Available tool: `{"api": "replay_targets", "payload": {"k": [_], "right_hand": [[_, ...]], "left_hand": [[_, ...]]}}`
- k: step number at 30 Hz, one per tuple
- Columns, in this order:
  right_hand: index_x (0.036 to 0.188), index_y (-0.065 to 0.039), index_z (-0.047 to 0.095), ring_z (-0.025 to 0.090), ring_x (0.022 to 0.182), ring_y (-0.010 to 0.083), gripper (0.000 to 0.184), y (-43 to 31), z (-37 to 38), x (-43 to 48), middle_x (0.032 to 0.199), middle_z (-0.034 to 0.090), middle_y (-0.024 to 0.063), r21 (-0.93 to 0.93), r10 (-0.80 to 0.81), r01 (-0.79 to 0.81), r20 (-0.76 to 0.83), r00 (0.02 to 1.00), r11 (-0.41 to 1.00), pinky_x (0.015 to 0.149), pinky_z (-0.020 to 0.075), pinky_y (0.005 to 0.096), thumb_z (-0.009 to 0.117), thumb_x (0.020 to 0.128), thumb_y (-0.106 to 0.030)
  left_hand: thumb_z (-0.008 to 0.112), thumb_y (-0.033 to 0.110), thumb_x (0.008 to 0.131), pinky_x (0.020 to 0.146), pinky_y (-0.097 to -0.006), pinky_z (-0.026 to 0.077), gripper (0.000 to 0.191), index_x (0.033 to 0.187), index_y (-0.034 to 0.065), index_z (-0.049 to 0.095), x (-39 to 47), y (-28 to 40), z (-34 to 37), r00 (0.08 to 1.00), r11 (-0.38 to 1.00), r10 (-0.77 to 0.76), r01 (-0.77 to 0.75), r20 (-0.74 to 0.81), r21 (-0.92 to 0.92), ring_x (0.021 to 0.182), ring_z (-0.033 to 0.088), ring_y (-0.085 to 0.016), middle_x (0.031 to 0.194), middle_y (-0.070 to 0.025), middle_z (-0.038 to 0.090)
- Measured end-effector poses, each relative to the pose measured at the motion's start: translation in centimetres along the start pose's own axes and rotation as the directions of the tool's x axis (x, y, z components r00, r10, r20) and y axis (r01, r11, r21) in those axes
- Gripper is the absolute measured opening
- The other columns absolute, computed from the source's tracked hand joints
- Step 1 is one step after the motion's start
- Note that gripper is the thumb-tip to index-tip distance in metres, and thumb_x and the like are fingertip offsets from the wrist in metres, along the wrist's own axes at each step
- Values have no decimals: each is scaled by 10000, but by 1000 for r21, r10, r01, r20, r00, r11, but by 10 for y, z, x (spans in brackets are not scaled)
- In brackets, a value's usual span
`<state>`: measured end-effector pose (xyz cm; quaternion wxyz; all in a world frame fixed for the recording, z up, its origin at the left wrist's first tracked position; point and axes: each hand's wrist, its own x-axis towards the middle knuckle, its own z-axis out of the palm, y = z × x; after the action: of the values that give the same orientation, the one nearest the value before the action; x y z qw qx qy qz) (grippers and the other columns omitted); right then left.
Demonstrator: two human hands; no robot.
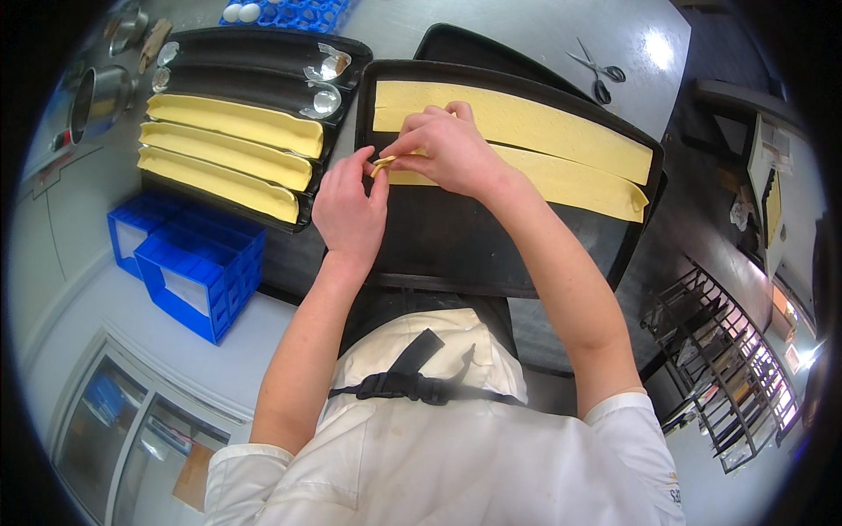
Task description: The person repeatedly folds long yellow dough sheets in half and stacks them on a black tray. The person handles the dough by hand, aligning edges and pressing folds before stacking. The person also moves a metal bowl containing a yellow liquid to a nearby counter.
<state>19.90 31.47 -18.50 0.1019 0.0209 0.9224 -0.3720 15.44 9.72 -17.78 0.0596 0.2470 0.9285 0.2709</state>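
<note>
Two long strips of yellow dough lie on a dark baking tray (447, 246). The back dough strip (552, 131) is flat; the front dough strip (566, 181) has a curled right end. At its left end, my left hand (350, 204) and my right hand (454, 148) meet and pinch the dough edge between fingers and thumbs. To the left stands a dark mould pan (230, 60) with long troughs. Several of its troughs hold yellow dough linings (230, 125) with raised sides. Crumpled foil pieces (326, 100) sit at the ends of the back troughs.
Scissors (597, 68) lie on the metal table (513, 20) behind the tray, beside another dark tray (473, 49). A blue egg tray (302, 13) holds eggs at the back. Blue crates (217, 263) stand at the left, a metal pot (102, 102) beyond. At the right is a metal rack (723, 368).
</note>
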Motion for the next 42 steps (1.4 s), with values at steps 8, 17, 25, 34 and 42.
{"api": "replay_targets", "payload": {"k": [8, 17, 25, 34, 42], "right_hand": [[1101, -260, 947, 720, 1175, 198, 148, -2, 15, -1, 995, 814, -57, -167, -164, 134, -178, 970, 977, 1287, 372, 547, 925, 983, -347], [1060, -224, 920, 739, 1184, 206, 159, -12, 28, -3, 1010, 853, -57, -264, -135, 66, -252, 958, 962, 1280, 375, 594, 937, 937, -323], [1374, -120, 821, 721, 1311, 336, 490, 21, 8, -113, 1308, 835, 83, 103, 302, -290, -500, 812, 951, 1221, 472, 554, 936, 979, -387], [1483, -38, 723, 726, 1284, 440, 575, 133, -39, -298, 1392, 762, 214, 59, 630, -943, -758, 172, 329, 1120, 588, 553, 847, 1030, -369], [1380, -67, 755, 787, 1227, 423, 483, 170, -43, -295, 1303, 821, 182, 84, 730, -949, -661, 175, 304, 1025, 643, 565, 815, 1058, -422]], "left_hand": [[857, 229, 1036, 800, -449, 628, 100, 1102, 170, 810, 4, -3, -1, 992, 980, 120, -126, 45, 157, 1008, 741, -283, 1079, -5, 729], [861, 229, 1010, 861, -462, 652, 230, 1213, 176, 767, 7, -2, 5, 981, 964, 175, -188, 86, 186, 1141, 742, -295, 1193, -18, 723], [762, 257, 1099, 838, -568, 616, 139, 1075, 120, 755, 26, 0, 6, 963, 955, 65, -137, 263, 264, 1071, 758, -409, 1088, -100, 732], [740, 305, 1139, 892, -572, 623, 234, 1164, 73, 732, 40, 1, 9, 954, 954, 8, -97, 299, 285, 1103, 768, -428, 1143, -135, 766], [727, 317, 1150, 880, -579, 624, 242, 1148, 78, 765, 42, -14, 17, 937, 928, -96, -37, 335, 370, 1061, 796, -438, 1122, -148, 817]]}}
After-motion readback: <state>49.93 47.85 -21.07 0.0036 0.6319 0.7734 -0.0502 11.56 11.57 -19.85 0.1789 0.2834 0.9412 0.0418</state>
